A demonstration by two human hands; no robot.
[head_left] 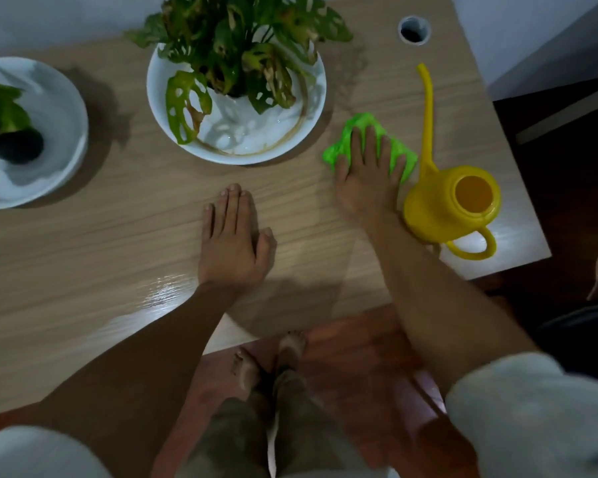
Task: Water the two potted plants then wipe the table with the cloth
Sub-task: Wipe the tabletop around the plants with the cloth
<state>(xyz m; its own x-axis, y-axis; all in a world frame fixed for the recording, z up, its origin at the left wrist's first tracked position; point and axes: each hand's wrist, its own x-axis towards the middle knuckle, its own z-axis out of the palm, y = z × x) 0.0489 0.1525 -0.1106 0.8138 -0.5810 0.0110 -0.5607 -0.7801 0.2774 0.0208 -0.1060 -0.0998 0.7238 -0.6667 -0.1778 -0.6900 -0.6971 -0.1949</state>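
My right hand (368,170) lies flat on a bright green cloth (363,124), pressing it onto the wooden table (118,253) just right of the middle plant. My left hand (233,238) rests palm down on the bare table, fingers together, holding nothing. A holey-leaved plant (242,46) stands in a white pot inside a white bowl (159,108) with water in it. A second plant (0,112) sits in a white bowl (66,139) at the far left, partly cut off. A yellow watering can (453,205) with a long thin spout stands right of my right hand.
A round cable hole (414,30) sits in the table's far right corner. The table's right edge runs just past the watering can, and its near edge lies by my feet on a reddish floor (353,367). A pale wall stands behind the plants.
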